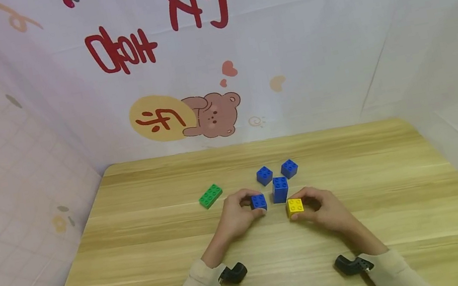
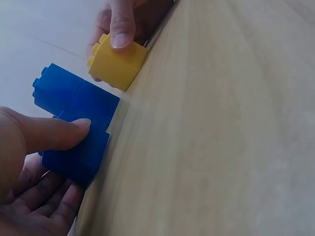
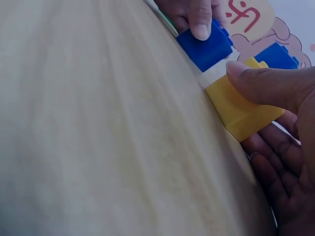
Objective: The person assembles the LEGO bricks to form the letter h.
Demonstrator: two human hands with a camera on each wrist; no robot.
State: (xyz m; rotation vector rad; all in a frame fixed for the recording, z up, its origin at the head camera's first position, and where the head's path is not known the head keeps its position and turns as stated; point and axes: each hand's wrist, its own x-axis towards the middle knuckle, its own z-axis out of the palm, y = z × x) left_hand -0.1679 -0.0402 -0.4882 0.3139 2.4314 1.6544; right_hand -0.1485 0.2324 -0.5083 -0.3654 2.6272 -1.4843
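My left hand [image 1: 238,214] grips a blue block [image 1: 259,202] between thumb and fingers, low over the table. On the other side, my right hand [image 1: 324,208] holds a yellow block [image 1: 295,206] the same way, its studs facing up. Between and just behind the two hands stands a taller blue stack [image 1: 280,189]; in the left wrist view a seam shows two blocks in the stack [image 2: 78,96]. The yellow block [image 3: 241,110] sits right at the tabletop in the right wrist view, with the thumb across its near side.
Two more blue blocks, one on the left [image 1: 264,175] and one on the right [image 1: 290,168], stand behind the stack. A flat green brick [image 1: 211,196] lies to the left on the wooden table [image 1: 160,247]. A printed white cloth [image 1: 308,47] hangs along the table's back edge.
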